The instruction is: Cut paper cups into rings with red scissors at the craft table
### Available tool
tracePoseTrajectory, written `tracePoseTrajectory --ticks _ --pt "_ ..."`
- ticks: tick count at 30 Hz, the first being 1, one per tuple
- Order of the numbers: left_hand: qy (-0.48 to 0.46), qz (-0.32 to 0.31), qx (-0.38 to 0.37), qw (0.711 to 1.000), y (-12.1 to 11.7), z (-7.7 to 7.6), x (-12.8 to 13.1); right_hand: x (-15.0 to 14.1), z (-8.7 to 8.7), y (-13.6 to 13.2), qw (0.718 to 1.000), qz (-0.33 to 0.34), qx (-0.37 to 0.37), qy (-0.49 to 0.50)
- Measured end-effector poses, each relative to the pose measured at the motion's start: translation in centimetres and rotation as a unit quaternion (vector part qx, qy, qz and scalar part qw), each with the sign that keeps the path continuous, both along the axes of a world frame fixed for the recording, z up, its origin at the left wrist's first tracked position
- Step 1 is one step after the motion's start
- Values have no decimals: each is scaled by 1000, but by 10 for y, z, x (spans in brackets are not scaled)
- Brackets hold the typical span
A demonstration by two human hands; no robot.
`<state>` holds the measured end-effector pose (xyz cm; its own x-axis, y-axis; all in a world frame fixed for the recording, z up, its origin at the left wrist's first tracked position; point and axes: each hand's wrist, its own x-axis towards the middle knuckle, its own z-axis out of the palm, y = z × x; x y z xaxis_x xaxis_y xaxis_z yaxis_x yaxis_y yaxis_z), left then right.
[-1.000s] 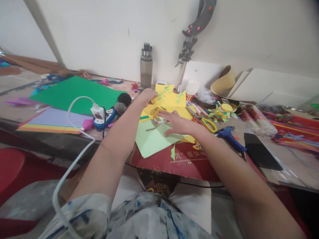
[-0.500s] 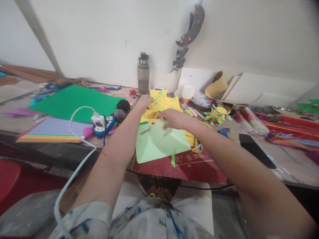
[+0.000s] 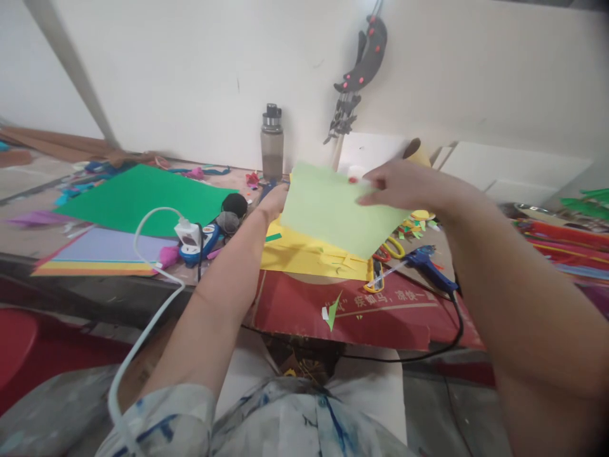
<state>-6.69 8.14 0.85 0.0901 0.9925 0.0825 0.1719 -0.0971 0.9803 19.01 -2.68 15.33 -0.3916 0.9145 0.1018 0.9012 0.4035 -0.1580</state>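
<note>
A sheet of light green paper hangs raised and tilted over the work area, blurred by motion. My right hand is closed at its upper right edge, thumb and fingers pinching the sheet. Beside the sheet's left edge is my left hand, reaching over the yellow paper. Its fingertips are hidden, so I cannot see whether they grip anything. Below the green sheet's right corner lie a yellow utility knife, scissors with yellow handles and a blue glue gun.
A red cardboard sheet covers the table's front, with paper scraps on it. Green paper, a power plug with a white cable and balls of yarn are at left. A bottle stands by the wall.
My right hand has lifted the light green paper up and to the right. The glue gun, scissors and more yellow paper now show. My left hand has stayed in nearly the same place.
</note>
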Motion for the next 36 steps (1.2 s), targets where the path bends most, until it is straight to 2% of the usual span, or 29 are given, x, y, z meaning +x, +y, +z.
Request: tracePoseTrajectory --ticks 3,6,11,14,16,22,30,33,36 --pt "25 -28 9 999 -5 3 2 20 -2 -4 981 -87 91 145" --pt "71 -82 30 994 -9 3 2 26 -22 -7 953 -144 182 196" --pt "123 -80 44 988 -5 -4 1 23 -63 -1 965 -123 156 172" --pt "116 -90 46 988 -1 -9 3 21 -76 1 970 -105 148 161" --pt "104 -93 49 989 0 -12 6 20 -80 1 973 -93 147 152" --pt "83 -28 15 996 -4 -14 18 21 -81 0 972 -87 151 157" --pt "-20 50 48 997 -3 -3 15 33 -68 2 928 -160 239 237" --pt "-52 66 42 996 2 0 10 39 -72 5 914 -164 248 276" --pt "-63 80 32 994 3 2 2 49 -83 13 888 -164 251 348"
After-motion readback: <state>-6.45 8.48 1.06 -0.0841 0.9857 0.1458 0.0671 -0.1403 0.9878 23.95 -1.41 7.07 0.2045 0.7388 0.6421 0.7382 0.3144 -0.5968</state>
